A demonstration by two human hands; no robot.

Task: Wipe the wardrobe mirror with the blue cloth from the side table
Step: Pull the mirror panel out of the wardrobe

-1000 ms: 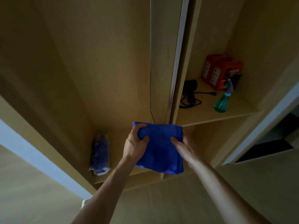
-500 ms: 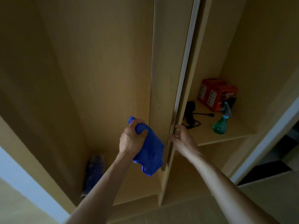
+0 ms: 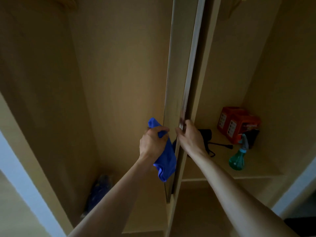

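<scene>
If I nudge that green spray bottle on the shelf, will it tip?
Possibly: the spray bottle carries its trigger head high over a wide rounded body, so it may slide first. It looks like plastic, probably light.

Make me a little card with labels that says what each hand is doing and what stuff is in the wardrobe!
left hand: grips the blue cloth, which is bunched and hangs down
right hand: fingers curled round the edge of the tall panel
tall panel: upright, seen edge-on
wiping: not yet begun; cloth close beside the panel, touch unclear
right shelf: green spray bottle, red box, black corded device
left compartment: dark blue bundle low down
</scene>
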